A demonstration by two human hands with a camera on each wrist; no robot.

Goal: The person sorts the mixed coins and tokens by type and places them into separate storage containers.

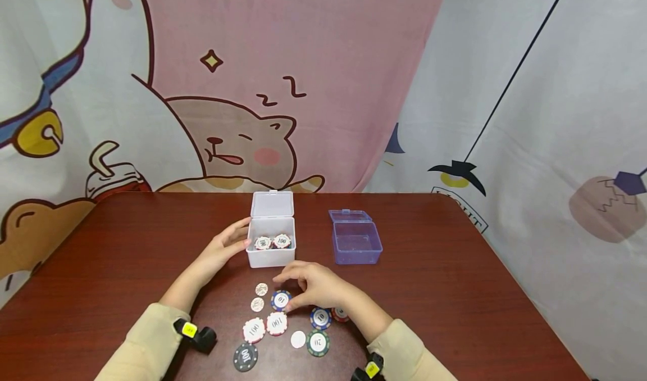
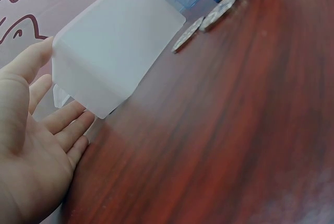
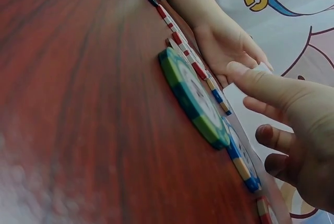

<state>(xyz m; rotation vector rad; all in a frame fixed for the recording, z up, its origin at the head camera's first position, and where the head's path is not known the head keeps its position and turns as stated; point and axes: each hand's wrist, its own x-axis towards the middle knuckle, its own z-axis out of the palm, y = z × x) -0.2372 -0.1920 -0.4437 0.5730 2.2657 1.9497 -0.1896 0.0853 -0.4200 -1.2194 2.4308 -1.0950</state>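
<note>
My left hand (image 1: 222,250) touches the left side of an open-lidded white plastic box (image 1: 272,259), its fingers extended along the wall. Two stacks of poker chips marked 100 (image 1: 281,241) show inside. Above the table just in front of that box, my right hand (image 1: 319,285) has its thumb and fingers spread apart with nothing between them. Its thumb tip overlaps the edge of a blue 10 chip (image 1: 280,300) in the head view. In the right wrist view, the fingers hang loosely bent above the chips.
A blue translucent box (image 1: 356,252) stands with its lid raised, right of the white one. Around the right hand lie two silvery coins (image 1: 257,304), red-edged 100 chips (image 1: 254,330), a black chip (image 1: 245,357), a green 20 chip (image 1: 318,343) and a white disc (image 1: 298,339).
</note>
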